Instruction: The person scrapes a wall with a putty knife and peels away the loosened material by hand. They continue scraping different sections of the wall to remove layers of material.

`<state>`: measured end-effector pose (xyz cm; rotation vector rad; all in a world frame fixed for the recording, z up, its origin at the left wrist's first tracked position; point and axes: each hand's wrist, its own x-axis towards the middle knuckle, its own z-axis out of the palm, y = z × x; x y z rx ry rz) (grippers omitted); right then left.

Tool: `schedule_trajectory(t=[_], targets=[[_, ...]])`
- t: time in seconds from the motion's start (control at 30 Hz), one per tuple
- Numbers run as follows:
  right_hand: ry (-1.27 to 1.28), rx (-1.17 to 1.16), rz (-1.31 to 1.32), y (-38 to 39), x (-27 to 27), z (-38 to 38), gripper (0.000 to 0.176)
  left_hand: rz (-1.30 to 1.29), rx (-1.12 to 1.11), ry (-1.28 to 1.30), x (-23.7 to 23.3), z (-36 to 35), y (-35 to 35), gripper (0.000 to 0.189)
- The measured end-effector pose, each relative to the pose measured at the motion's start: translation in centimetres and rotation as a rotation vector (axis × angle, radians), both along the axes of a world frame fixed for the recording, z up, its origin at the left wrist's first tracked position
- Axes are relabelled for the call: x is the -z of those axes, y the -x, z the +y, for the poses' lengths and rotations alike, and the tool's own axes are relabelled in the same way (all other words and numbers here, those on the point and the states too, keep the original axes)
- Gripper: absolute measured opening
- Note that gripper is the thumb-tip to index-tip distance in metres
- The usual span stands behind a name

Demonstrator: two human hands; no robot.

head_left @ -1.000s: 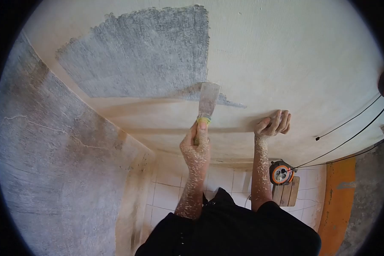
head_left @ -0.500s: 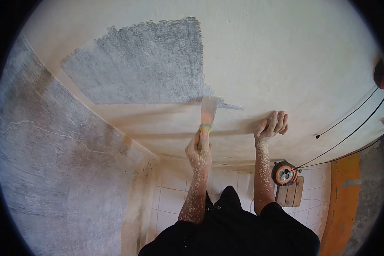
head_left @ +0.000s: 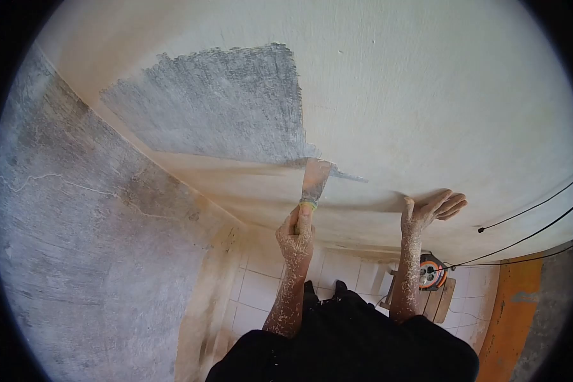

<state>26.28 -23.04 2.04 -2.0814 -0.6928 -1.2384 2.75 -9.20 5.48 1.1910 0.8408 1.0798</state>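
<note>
My left hand (head_left: 296, 232) is shut on the handle of a putty knife (head_left: 315, 178), with a yellow-green band at the handle's top. Its metal blade lies against the ceiling at the lower corner of a rough grey scraped patch (head_left: 216, 108). My right hand (head_left: 430, 210) rests flat against the pale painted ceiling (head_left: 426, 95) to the right of the knife, fingers spread and holding nothing. Both forearms are speckled with white flakes.
A bare grey plaster wall (head_left: 76, 254) fills the left. Below the ceiling edge is a white tiled wall (head_left: 261, 290). An orange cable reel (head_left: 431, 270) sits on a wooden board, and black cables (head_left: 522, 210) run from it to the right. An orange door frame (head_left: 512, 312) stands at the right.
The knife blade has slid back from inside the scraped patch to its lower corner. My right hand has moved right and its curled fingers have spread flat on the ceiling.
</note>
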Motion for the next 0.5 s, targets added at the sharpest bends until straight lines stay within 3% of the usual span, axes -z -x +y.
schedule_trajectory(t=[0.1, 0.23, 0.43, 0.5], targets=[[0.066, -0.017, 0.001, -0.1, 0.1, -0.3, 0.117, 0.02, -0.013, 0.06, 0.5, -0.9, 1.1, 0.033], [0.191, -0.093, 0.091, 0.8, -0.9, -1.2, 0.124, 0.048, -0.056, 0.052, -3.1, -0.4, 0.6, 0.033], [0.058, -0.312, 0.393, -0.1, 2.2, -1.6, 0.126, -0.011, 0.006, 0.105, -0.6, -1.4, 0.1, 0.035], [0.148, -0.24, 0.295, 0.4, 1.4, -2.0, 0.126, 0.047, -0.008, 0.095, -1.5, -1.5, 0.6, 0.036]])
